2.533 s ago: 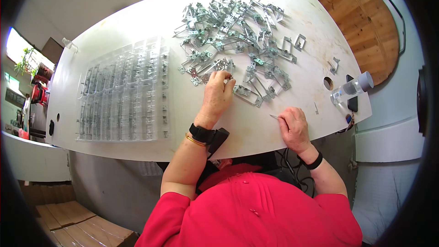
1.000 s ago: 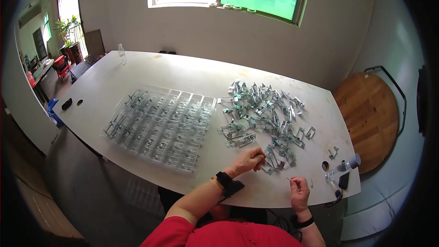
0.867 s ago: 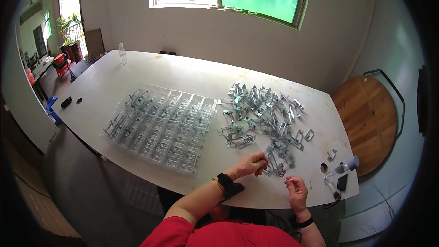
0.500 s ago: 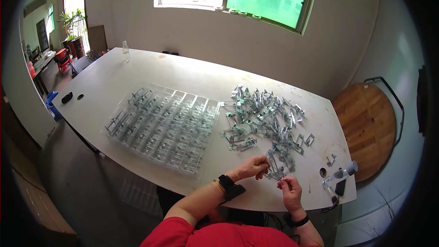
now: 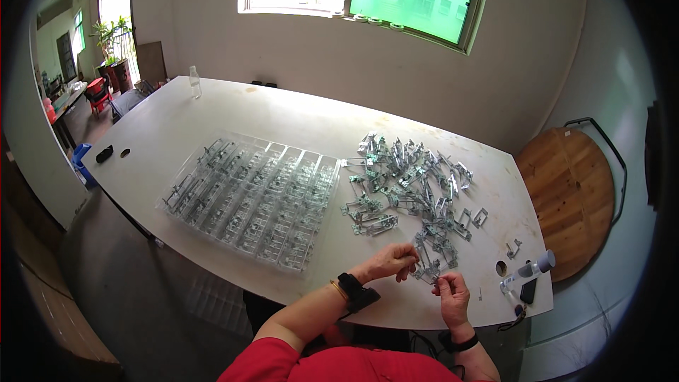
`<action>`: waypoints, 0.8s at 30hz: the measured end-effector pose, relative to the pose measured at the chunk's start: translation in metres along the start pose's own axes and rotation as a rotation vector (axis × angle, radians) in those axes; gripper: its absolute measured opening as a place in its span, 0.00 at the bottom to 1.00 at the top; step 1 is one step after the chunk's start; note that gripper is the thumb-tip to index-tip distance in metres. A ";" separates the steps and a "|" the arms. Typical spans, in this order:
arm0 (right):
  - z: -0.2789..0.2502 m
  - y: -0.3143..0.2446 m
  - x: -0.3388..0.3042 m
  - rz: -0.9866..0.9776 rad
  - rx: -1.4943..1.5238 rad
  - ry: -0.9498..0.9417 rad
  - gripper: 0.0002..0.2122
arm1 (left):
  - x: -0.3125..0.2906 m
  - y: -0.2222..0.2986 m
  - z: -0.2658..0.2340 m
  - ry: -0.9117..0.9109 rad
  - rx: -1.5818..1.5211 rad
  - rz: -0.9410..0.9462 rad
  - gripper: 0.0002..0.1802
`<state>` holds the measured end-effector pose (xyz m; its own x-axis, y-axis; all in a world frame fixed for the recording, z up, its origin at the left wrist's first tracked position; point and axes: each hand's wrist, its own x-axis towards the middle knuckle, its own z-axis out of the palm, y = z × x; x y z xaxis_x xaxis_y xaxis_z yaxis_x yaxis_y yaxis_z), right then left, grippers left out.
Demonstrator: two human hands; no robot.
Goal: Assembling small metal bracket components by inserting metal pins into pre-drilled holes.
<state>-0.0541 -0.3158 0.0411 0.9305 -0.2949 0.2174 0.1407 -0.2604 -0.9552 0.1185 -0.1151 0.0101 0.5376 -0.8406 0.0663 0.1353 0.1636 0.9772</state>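
Note:
My left hand [image 5: 393,262] is closed in a pinch at the near edge of a pile of silvery metal brackets [image 5: 414,170]. Opposite it, my right hand [image 5: 452,296] pinches with thumb and fingers. Between the two sets of fingertips sits a small metal bracket [image 5: 426,273], which both hands appear to grip; its exact shape is too small to tell. Left of the pile lies a clear plastic tray [image 5: 305,269] with rows of compartments filled with similar metal parts.
Loose metal pieces [image 5: 513,248] lie right of the pile. A clear bottle with a grey cap [image 5: 527,269] leans near a black phone [image 5: 527,291] at the right edge. Another clear bottle [image 5: 194,83] stands far left. A round wooden board [image 5: 566,198] rests against the wall.
My hands stay in nearly the same place; the right fingers shift very slightly at the bracket. Tray and pile look the same.

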 end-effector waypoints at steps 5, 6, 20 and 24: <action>0.001 -0.005 0.006 0.008 0.002 0.035 0.04 | -0.002 -0.001 -0.001 -0.010 -0.080 0.017 0.19; 0.000 -0.006 0.008 0.017 0.007 0.044 0.04 | -0.002 -0.001 -0.001 -0.022 -0.097 0.035 0.21; -0.011 0.005 0.021 0.362 0.384 0.090 0.05 | 0.005 -0.014 -0.001 -0.036 0.106 0.077 0.23; -0.014 0.005 0.022 0.443 0.453 0.071 0.03 | 0.004 -0.011 0.000 -0.004 0.125 0.083 0.22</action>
<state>-0.0374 -0.3363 0.0441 0.9106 -0.3499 -0.2200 -0.1087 0.3107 -0.9443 0.1188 -0.1207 -0.0006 0.5389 -0.8292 0.1483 -0.0141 0.1672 0.9858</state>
